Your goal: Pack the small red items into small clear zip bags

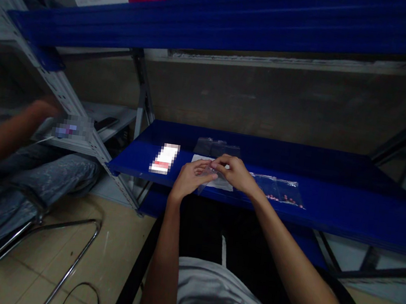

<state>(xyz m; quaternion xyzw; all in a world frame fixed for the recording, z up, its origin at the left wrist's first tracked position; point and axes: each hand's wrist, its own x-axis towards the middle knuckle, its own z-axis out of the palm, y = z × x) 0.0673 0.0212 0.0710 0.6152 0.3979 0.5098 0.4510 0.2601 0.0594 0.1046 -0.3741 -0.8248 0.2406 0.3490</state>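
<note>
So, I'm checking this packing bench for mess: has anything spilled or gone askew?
Nothing stands out. The small pink pieces sit inside their clear bag on the blue shelf, and both hands pinch another small clear bag.

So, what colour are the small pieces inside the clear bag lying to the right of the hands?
Pinkish red small pieces, in the head view.
</note>
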